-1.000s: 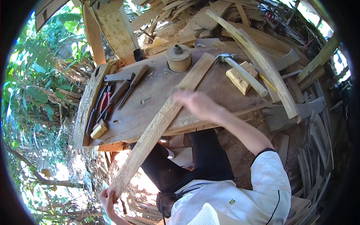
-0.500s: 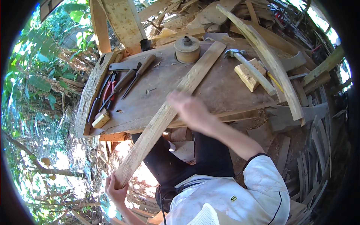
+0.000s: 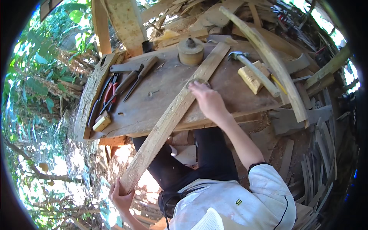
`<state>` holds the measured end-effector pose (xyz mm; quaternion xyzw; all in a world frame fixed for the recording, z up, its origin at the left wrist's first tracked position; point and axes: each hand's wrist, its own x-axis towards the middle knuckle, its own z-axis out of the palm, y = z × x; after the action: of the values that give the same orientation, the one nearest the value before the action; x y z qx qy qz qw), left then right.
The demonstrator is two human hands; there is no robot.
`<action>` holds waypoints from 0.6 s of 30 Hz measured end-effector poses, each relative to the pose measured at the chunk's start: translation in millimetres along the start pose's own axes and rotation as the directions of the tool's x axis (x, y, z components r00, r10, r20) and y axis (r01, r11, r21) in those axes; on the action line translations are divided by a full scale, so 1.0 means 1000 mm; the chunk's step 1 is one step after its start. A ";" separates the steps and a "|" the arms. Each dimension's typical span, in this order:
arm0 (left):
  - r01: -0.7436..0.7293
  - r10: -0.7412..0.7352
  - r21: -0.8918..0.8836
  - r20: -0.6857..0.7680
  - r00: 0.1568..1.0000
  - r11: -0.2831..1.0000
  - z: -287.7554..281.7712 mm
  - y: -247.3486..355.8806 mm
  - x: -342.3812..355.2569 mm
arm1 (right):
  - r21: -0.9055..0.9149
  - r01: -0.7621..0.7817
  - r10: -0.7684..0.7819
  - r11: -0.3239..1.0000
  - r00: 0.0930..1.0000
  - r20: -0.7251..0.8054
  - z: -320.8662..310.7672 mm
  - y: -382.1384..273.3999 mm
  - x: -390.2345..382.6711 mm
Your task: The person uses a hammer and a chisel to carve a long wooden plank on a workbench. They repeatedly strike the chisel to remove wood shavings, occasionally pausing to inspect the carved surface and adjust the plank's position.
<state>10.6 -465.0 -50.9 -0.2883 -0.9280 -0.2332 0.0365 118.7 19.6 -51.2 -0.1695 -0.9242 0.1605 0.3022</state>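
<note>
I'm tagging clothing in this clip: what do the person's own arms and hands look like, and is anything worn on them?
Both hands are bare: no gloves, rings or watch show on the right hand or the left hand. The right arm is bare up to a short white sleeve with a dark trimmed edge. The left forearm also looks uncovered.

You're outdoors at a weathered wooden workbench (image 3: 153,103) in bright sun; green foliage (image 3: 34,88) fills the left, scrap timber (image 3: 322,161) (offcuts, slats) piles right and far.

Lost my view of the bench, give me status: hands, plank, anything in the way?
Left hand grips plank at near end. Right hand presses on plank mid-length, on bench. Round wooden block beside far end; hammer to the right.
</note>
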 end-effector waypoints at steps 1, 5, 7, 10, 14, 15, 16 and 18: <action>-0.020 0.021 0.008 -0.031 0.999 1.000 0.002 -0.002 -0.002 | 0.023 -0.002 0.000 1.000 0.999 0.053 -0.002 -0.012 -0.002; 0.017 -0.015 -0.026 0.071 0.997 1.000 -0.006 -0.005 0.010 | 0.204 0.182 -0.207 0.962 0.972 0.113 0.018 -0.078 -0.043; 0.031 -0.027 -0.031 0.109 0.994 0.999 -0.014 -0.011 0.013 | 0.276 0.240 -0.270 0.931 0.960 0.077 0.018 -0.078 -0.040; 0.138 -0.134 -0.028 0.107 0.985 0.990 -0.013 0.000 0.022 | 0.215 0.169 -0.180 0.962 0.983 0.034 0.000 -0.048 -0.028; 0.090 -0.090 -0.048 -0.002 0.996 0.995 0.007 -0.012 0.034 | -0.014 -0.016 0.015 1.000 0.994 -0.105 -0.029 0.005 -0.009; 0.078 -0.080 -0.031 -0.037 0.996 0.996 0.015 -0.010 0.037 | -0.086 -0.080 0.067 0.993 0.987 -0.145 -0.035 0.015 -0.010; 0.089 -0.092 -0.065 -0.046 0.995 0.994 0.019 -0.001 0.041 | -0.042 -0.147 0.135 0.988 0.966 -0.222 -0.038 0.018 -0.012; 0.119 -0.123 -0.060 -0.072 0.990 0.991 0.027 0.007 0.047 | 0.060 -0.267 0.270 0.962 0.891 -0.366 -0.053 0.027 -0.013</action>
<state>-23.0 -423.0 -62.0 -0.2234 -0.9348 -0.2716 0.0494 167.0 48.4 -28.0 -0.3214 -0.8176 0.1694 0.4467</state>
